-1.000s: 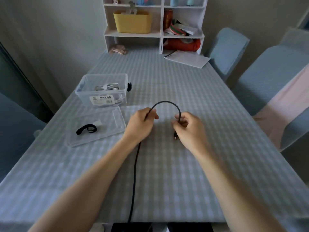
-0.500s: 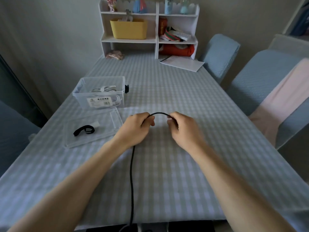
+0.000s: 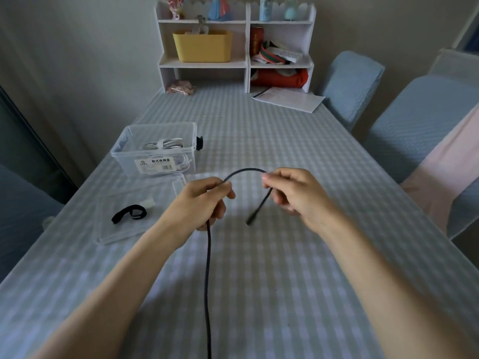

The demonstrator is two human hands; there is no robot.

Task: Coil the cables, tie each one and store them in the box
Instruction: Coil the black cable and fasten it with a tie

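A black cable (image 3: 208, 275) runs up from the table's near edge into my left hand (image 3: 201, 203), which grips it. From there it arches over to my right hand (image 3: 293, 195), which pinches it near its end; the plug end (image 3: 252, 218) hangs down below the fingers. A clear plastic box (image 3: 155, 149) at the left holds a coiled white cable (image 3: 166, 145). Its clear lid (image 3: 137, 213) lies in front of the box, with a black strap tie (image 3: 128, 213) on it.
A checked cloth covers the table (image 3: 285, 281). A white shelf unit (image 3: 236, 45) with a yellow basket stands at the far end, papers (image 3: 287, 98) beside it. Blue-covered chairs (image 3: 420, 130) line the right side. A small black object (image 3: 199, 143) sits behind the box.
The arch of cable between my hands flattened, then rose and widened again. The plug end now hangs free below my right fingers. My hands have moved slightly apart.
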